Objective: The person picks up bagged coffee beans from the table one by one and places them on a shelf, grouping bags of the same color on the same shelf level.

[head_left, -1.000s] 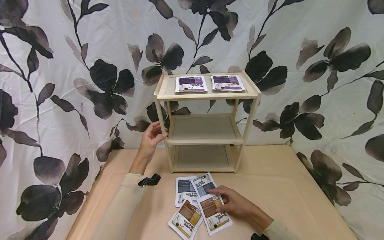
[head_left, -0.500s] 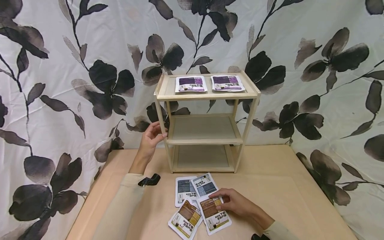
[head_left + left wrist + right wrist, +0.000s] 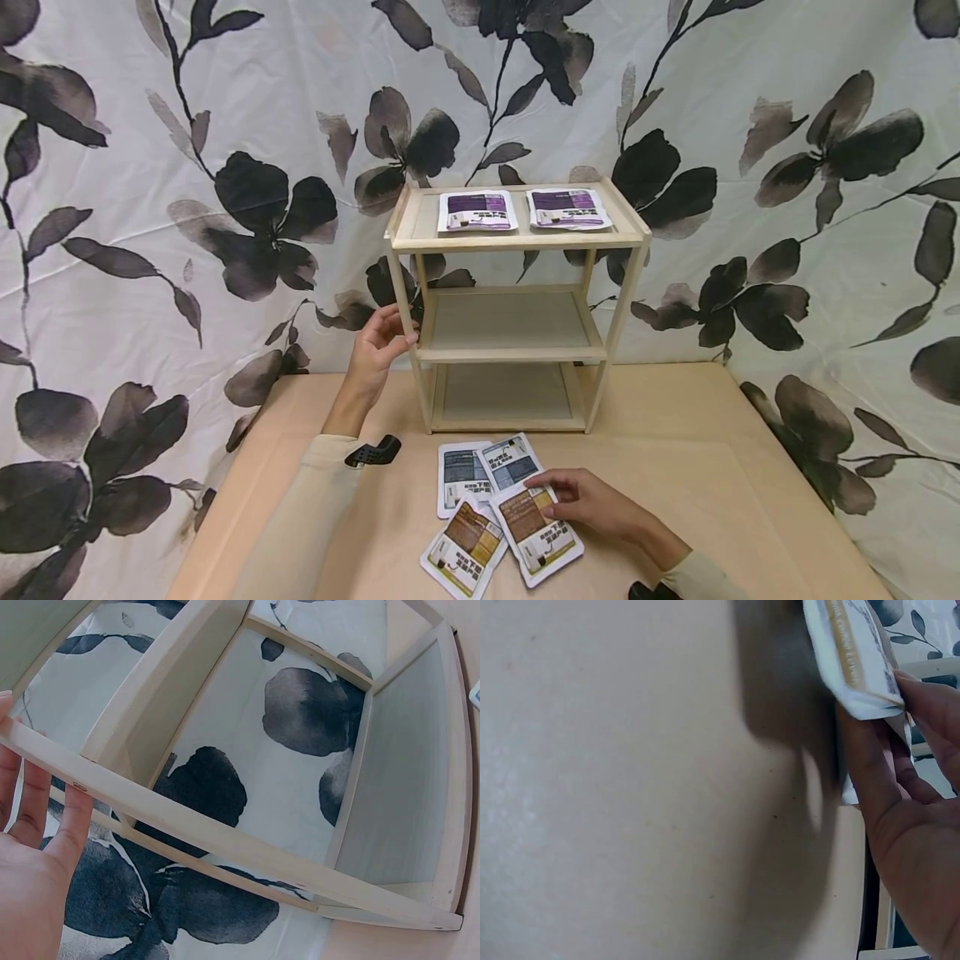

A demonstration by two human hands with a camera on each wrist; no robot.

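A small three-tier wooden shelf rack stands upright on the table. My left hand holds its left front post, thumb in front and fingers behind; the left wrist view shows the fingers passing behind the post. With thumb and fingers, my right hand pinches the right edge of a brown-and-white pouch. In the right wrist view this pouch is tilted, with a shadow on the tabletop. Another brown pouch and two blue pouches lie overlapping beside it.
Two purple pouches lie side by side on the rack's top tier. A floral cloth hangs behind and along both sides of the peach-coloured tabletop.
My right hand has shifted from resting on the brown pouch to pinching its right edge, and that edge is slightly raised. The left hand stays on the post.
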